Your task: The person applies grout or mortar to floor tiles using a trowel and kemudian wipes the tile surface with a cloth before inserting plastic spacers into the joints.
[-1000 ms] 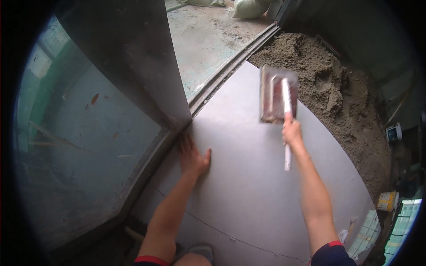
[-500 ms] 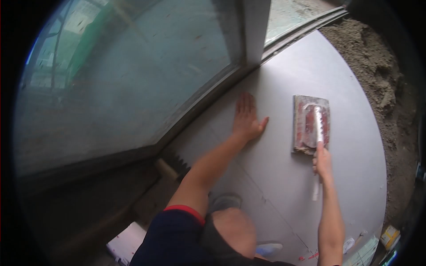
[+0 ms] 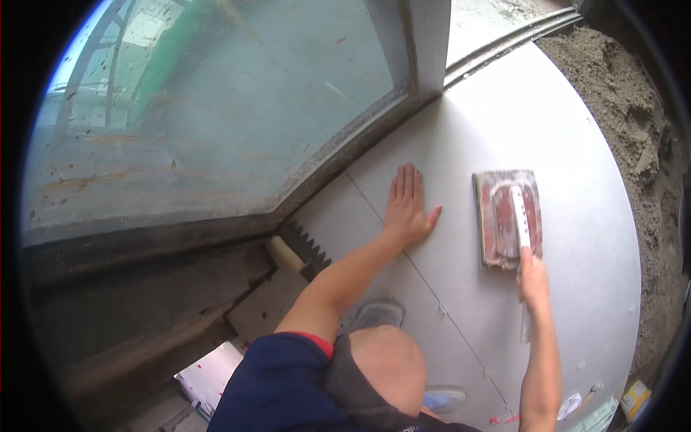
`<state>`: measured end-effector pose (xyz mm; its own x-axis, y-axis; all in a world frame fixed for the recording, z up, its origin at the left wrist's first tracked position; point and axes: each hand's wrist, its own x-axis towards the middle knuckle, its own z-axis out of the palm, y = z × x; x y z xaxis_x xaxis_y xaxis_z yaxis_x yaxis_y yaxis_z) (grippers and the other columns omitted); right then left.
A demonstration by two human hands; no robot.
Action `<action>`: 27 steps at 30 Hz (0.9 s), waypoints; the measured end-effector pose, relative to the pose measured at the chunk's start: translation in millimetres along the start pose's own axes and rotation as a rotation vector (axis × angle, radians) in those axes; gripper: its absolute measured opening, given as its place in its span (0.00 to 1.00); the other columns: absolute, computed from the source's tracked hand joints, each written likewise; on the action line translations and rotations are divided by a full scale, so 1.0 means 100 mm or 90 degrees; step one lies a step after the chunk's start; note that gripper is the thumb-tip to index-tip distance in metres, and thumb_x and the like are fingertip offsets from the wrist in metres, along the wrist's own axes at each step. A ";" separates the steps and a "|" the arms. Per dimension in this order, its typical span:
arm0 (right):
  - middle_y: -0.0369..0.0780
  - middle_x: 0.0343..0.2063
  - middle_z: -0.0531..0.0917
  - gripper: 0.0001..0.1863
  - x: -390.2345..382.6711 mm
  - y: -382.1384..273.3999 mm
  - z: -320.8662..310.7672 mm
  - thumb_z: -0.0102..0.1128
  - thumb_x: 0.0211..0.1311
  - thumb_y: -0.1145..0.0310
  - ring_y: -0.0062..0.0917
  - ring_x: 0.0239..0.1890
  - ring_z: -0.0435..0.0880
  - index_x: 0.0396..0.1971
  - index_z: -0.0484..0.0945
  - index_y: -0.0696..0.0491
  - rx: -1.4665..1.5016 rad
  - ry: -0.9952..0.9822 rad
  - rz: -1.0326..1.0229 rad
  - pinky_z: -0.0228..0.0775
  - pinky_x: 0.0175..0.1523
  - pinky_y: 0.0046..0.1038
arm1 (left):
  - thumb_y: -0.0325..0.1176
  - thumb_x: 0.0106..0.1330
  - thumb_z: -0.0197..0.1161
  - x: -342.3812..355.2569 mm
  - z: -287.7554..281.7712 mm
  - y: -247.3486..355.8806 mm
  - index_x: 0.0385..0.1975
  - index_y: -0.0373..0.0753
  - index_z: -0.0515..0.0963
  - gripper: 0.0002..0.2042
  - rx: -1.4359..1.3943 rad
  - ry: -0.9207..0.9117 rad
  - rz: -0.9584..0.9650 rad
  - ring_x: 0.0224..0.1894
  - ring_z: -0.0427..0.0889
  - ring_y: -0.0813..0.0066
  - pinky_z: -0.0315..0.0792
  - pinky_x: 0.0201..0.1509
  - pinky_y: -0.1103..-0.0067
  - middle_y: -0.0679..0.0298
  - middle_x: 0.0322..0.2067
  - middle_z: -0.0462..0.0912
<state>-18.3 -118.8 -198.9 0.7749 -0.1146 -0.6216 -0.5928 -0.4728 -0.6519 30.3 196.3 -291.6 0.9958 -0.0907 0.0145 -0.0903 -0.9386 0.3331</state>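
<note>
My right hand (image 3: 533, 282) is wrapped round the long white handle of a flat rectangular tile beating paddle (image 3: 533, 194). Its red and grey back, smeared with mortar, faces up over a large pale tile (image 3: 461, 144); whether the two touch I cannot tell. Off to the left, my left hand (image 3: 409, 214) lies flat on the tiles with its fingers stretched out, empty, near the joint (image 3: 457, 327) between two tiles. By my left forearm lies a notched trowel (image 3: 308, 246) with a pale wooden grip.
A framed glass pane (image 3: 216, 108) stands along the left, its sill meeting the tiles. Rough wet mortar (image 3: 612, 93) borders the tiles on the right. My shoe (image 3: 379, 315) rests on the floor. A yellow box (image 3: 635, 398) lies at lower right. Small spacers dot the joint.
The view has shifted slightly and become brighter. Both hands are a little nearer to me over the tiles, the paddle still in my right hand and my left palm still flat.
</note>
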 end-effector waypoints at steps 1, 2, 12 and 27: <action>0.30 0.11 0.64 0.28 -0.09 -0.27 -0.03 0.42 0.73 0.42 0.15 0.09 0.61 0.20 0.65 0.50 0.075 -0.030 0.037 0.53 0.12 0.24 | 0.56 0.66 0.51 -0.11 0.01 -0.03 0.67 0.20 0.50 0.44 0.009 0.003 -0.003 0.75 0.39 0.41 0.37 0.76 0.58 0.37 0.71 0.44; 0.30 0.11 0.64 0.28 -0.19 -0.56 -0.05 0.42 0.73 0.42 0.14 0.09 0.60 0.20 0.64 0.49 0.090 -0.035 0.016 0.52 0.12 0.23 | 0.56 0.66 0.51 -0.13 -0.04 -0.07 0.67 0.20 0.50 0.44 0.023 0.016 0.003 0.74 0.39 0.41 0.38 0.76 0.58 0.36 0.71 0.45; 0.54 0.27 0.79 0.30 0.01 -0.39 0.30 0.40 0.74 0.46 0.47 0.32 0.78 0.33 0.74 0.63 -0.207 0.055 -0.122 0.68 0.42 0.41 | 0.55 0.66 0.53 -0.71 0.03 0.27 0.68 0.21 0.48 0.44 -0.016 -0.033 -0.071 0.74 0.39 0.40 0.39 0.75 0.54 0.36 0.71 0.42; 0.31 0.14 0.65 0.28 -0.51 -1.08 0.00 0.41 0.75 0.46 0.14 0.16 0.63 0.21 0.66 0.53 0.072 -0.029 -0.191 0.56 0.21 0.22 | 0.67 0.61 0.52 -1.49 -0.16 0.38 0.67 0.20 0.47 0.52 -0.054 -0.110 0.039 0.74 0.36 0.38 0.35 0.75 0.54 0.34 0.70 0.41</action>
<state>5.7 -61.6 -97.0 0.9100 0.0552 -0.4109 -0.3616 -0.3792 -0.8518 -121.5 180.0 -265.6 0.9701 -0.2092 -0.1229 -0.1414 -0.8991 0.4142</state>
